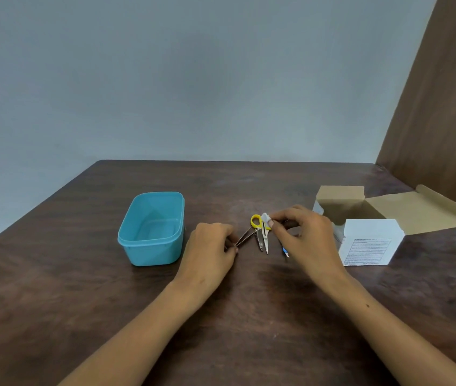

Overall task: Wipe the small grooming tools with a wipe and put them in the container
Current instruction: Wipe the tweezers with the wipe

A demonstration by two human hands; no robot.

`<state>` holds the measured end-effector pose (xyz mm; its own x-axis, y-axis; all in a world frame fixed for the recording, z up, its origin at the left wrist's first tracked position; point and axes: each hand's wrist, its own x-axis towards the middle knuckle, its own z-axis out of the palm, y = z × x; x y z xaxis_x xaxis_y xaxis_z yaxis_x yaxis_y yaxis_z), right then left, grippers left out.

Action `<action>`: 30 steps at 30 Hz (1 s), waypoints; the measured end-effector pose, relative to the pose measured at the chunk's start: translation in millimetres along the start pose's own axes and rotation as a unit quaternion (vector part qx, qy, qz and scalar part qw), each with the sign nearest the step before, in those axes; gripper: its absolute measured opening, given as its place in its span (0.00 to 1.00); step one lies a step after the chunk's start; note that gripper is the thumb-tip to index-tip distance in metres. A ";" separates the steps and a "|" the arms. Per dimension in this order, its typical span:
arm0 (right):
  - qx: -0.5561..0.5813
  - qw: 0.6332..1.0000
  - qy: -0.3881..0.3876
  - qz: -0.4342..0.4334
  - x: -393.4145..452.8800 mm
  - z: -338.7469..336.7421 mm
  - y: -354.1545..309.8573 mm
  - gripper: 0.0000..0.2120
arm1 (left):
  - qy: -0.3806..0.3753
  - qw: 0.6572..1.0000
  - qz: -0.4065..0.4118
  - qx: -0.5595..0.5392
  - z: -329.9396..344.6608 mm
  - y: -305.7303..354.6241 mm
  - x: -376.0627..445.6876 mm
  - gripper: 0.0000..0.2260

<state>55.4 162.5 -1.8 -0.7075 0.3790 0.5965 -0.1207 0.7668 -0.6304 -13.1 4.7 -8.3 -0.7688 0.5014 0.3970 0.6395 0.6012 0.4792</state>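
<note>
Left of the fingers sits the open turquoise plastic container [151, 229]. The left hand [211, 246] pinches thin metal tweezers [245, 236]; the right hand [302, 235] pinches a small white wipe [266, 218] above yellow-handled scissors [260, 227]. Wiping seems about to begin; next, bring wipe to tweezers.

On the dark wooden table [82, 288], the left hand [210, 246] pinches thin metal tweezers [245, 235]. The right hand [302, 232] pinches a small white wipe [266, 218] above yellow-handled scissors [257, 222]. A blue plastic container [151, 240] stands left.

left hand [210, 247] curled, pinching, right hand [303, 236] raised, fingertips pinched
</note>
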 end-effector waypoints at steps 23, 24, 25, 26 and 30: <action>0.200 0.966 -0.022 0.162 2.0 -7.0 -5.7 0.11 | 0.093 0.937 -0.114 -0.317 -7.6 5.2 0.5 0.06; 0.204 0.965 -0.019 0.166 1.8 -6.5 -5.9 0.10 | 0.089 0.925 -0.132 -0.345 -7.3 6.5 0.3 0.04; 0.212 0.962 -0.015 0.170 1.6 -5.7 -5.8 0.08 | 0.086 0.910 -0.150 -0.377 -7.2 8.3 -0.2 0.04; 0.221 0.960 -0.013 0.172 0.8 -5.3 -6.0 0.06 | 0.082 0.892 -0.168 -0.411 -7.0 10.2 -1.0 0.04; 0.234 0.957 -0.022 0.169 -2.0 -2.6 -6.6 0.06 | 0.068 0.841 -0.199 -0.498 -7.0 15.7 -4.0 0.05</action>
<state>59.4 158.0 2.5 -0.7884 0.5342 0.3052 -0.1723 0.2845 -0.9431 0.1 7.8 3.1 -0.9584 0.2663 0.1029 0.0642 -0.1501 0.9866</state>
